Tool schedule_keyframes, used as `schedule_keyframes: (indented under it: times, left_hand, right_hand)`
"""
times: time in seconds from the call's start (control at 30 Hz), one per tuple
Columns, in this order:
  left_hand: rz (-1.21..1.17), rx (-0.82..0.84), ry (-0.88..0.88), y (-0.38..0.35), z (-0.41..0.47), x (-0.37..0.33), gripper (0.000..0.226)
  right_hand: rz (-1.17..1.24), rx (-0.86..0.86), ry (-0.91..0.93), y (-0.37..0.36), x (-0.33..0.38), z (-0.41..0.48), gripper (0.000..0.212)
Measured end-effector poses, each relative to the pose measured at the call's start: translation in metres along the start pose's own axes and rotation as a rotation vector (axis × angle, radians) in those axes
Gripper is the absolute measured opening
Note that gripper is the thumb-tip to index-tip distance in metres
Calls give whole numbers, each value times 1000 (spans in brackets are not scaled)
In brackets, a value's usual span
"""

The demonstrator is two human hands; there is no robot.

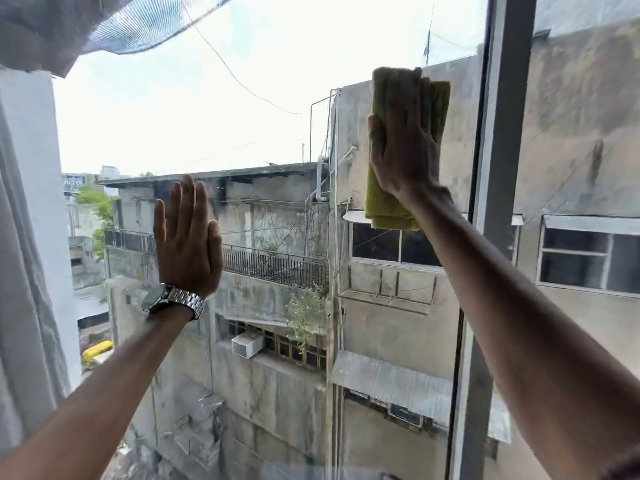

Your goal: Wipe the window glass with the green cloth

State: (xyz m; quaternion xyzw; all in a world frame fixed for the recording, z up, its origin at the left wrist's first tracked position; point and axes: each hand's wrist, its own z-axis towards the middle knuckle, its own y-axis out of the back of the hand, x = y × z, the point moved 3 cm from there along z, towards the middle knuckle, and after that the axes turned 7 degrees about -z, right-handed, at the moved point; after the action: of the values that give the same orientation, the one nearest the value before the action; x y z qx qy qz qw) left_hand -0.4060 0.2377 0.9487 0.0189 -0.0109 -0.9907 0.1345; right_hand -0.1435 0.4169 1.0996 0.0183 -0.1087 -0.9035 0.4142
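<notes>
The window glass [263,109] fills most of the view, with grey buildings and sky behind it. My right hand [403,143] presses a folded green cloth [384,202] flat against the glass at the upper right, close to the frame. The cloth sticks out above and below my palm. My left hand [188,240] rests flat on the glass at the middle left, fingers together and pointing up, holding nothing. A metal watch [171,301] sits on that wrist.
A dark vertical window frame [498,168] runs just right of the cloth, with another pane beyond it. A pale curtain [24,271] hangs along the left edge, and gathered mesh fabric [114,22] hangs at the top left.
</notes>
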Motion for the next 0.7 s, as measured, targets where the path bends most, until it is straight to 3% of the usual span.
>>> schedule_keyframes:
  times: [0.17,0.27,0.33,0.43,0.6,0.7]
  left_hand:
    - [2,-18,-24,-2,-1,3,58]
    - [4,-40,-34,-3,0,4,58]
    - [5,-41,-38,-2,-1,5,58]
    - [-4,-40,-29,-2,-1,3,57]
    - [4,-36,-9,-1,-1,3,56]
    - [10,-37,-14,-4,0,4,57]
  right_hand:
    - [-48,17,-7,-32,13,-141,63]
    - [-81,116,31,-49,14,-246,67]
    - [-103,187,114,-51,8,-270,67]
    - [-133,178,206,-40,-11,-231,63]
    - [-152,53,-18,-15,-38,-89,67]
    - [-152,-20,-60,-16,-30,-60,67]
